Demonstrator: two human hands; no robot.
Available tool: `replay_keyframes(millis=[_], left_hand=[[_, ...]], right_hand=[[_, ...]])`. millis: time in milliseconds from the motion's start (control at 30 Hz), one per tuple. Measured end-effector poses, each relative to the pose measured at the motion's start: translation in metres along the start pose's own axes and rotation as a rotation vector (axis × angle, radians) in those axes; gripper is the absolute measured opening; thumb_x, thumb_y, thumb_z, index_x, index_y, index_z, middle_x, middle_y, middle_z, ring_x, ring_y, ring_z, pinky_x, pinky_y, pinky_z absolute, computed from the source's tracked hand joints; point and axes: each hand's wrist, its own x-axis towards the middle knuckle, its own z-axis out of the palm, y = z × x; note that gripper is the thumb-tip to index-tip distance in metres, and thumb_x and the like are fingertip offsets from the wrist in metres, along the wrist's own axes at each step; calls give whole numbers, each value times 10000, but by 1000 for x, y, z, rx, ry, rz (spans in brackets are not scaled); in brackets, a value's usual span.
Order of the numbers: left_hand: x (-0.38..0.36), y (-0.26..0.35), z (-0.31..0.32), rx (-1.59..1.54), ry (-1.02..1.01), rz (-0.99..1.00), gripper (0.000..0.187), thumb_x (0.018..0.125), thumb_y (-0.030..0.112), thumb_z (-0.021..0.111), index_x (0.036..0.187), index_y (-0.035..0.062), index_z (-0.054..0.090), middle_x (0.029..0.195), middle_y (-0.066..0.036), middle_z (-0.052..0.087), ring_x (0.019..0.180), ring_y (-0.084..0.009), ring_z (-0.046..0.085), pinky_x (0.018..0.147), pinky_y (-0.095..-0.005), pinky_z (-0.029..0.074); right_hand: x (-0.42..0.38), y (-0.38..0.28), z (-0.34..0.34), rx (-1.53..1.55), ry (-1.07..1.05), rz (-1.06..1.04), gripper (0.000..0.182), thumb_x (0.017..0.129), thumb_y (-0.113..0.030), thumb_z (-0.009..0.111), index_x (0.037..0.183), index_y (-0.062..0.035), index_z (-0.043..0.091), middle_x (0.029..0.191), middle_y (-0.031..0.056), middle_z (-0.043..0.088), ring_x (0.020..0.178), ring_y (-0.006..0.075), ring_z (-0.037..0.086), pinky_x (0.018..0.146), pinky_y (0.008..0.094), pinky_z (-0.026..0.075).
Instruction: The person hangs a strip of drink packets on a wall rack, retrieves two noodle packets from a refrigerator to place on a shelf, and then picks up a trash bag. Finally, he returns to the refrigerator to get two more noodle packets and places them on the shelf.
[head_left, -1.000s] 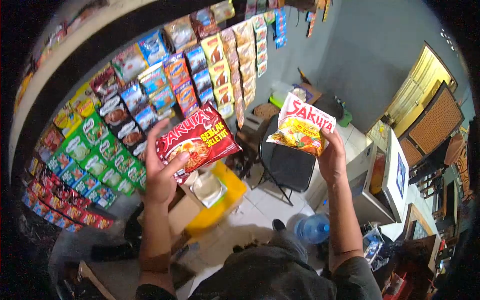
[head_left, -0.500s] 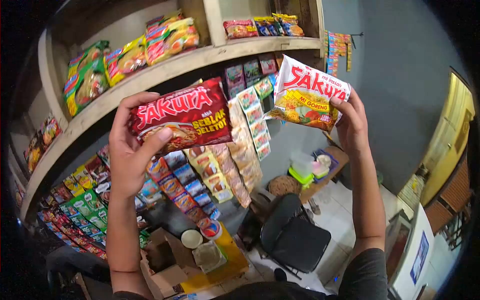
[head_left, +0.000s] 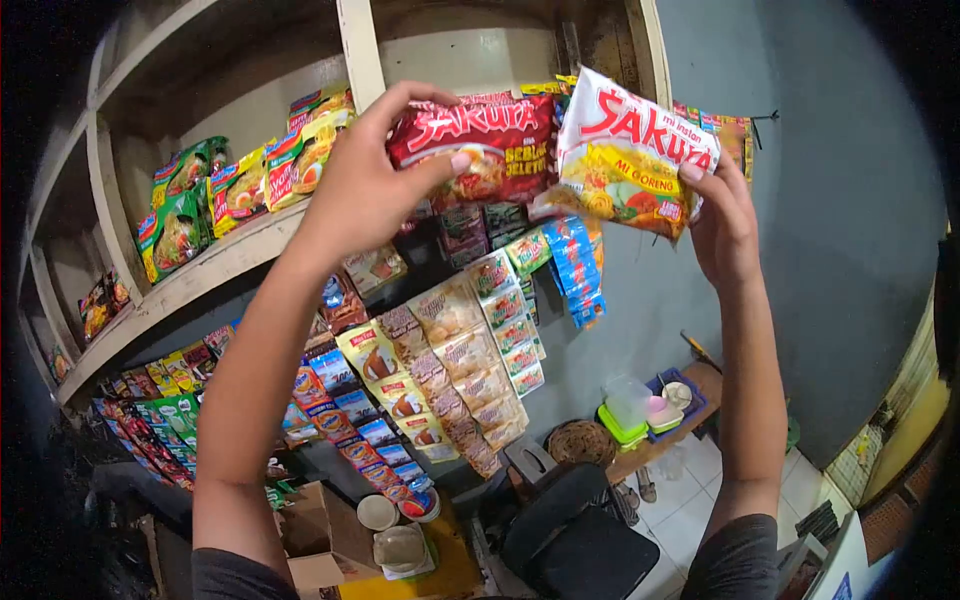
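Both arms are raised toward the top of the frame. The left hand [head_left: 365, 190], upper centre, grips a red Sakura noodle packet [head_left: 490, 145] — thumb pressed on its front face, fingers curled over the top edge. The packet sits in front of the wooden shelf [head_left: 215, 265], right by the upright divider [head_left: 360, 50] at top centre. The right hand [head_left: 725, 225], upper right, holds a white Sakura noodle packet [head_left: 630, 155] by its right edge, thumb on the front near the corner, the packet tilted with its left side higher. The two packets touch or slightly overlap at their inner edges; the white one lies in front.

On the shelf at the left of the frame stands a row of green and yellow noodle packets [head_left: 215, 195], leaning upright. Below the shelf, hanging strips of sachets [head_left: 440, 370] run diagonally across the middle of the frame, with more in blue just under the white packet. At the bottom centre lie an open cardboard box [head_left: 315, 535] and a black chair [head_left: 570, 540]; lower right of centre, a low bench [head_left: 665, 430] against the grey wall carries plastic containers [head_left: 630, 405].
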Motion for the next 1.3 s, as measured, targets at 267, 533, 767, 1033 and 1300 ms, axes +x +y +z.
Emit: replay_keyframes(millis=[267,533,767,1033,1300], left_hand=[[91,-19,-10,428,-65,45,421,778,136,757,1144,78,557,1032,-84,663,927,-142,631,809,-305,507],[179,-105,48,790,-161,-137,451,669,228,813,1061,114,621,971,-124,701,952,-299,660,820,-395,527],[205,-159,62,1019,-337,-346,471,708,332,800,1092,106,647,1117,-122,672,1024,-297,642,866,-399,517],[190,-122,43,1232,-453,-269,315,749,182,724,1043,79,679,1062,-167,678,984,-336,654,830,-424,533],[99,-11,-16,1381,-223,160,391,710,-36,590,1076,98,612,1079,-118,638,1031,-331,604,860,-435,496]], right_hand=[[72,2,-36,-102,16,-103,359,837,-188,628,1134,-4,546,1002,60,618,885,103,603,706,232,504],[134,37,-39,-307,-166,-150,399,811,-216,680,1124,1,562,941,59,618,874,125,579,769,276,473],[166,70,-46,-326,-200,-155,414,827,-236,686,1147,-7,557,939,72,624,805,122,589,679,270,483],[168,70,-39,-362,-197,-96,432,828,-242,672,1170,-17,534,966,77,621,852,132,589,689,296,511],[199,88,59,-532,-525,-8,431,849,-279,703,1167,-48,528,929,40,590,815,115,572,620,277,499]])
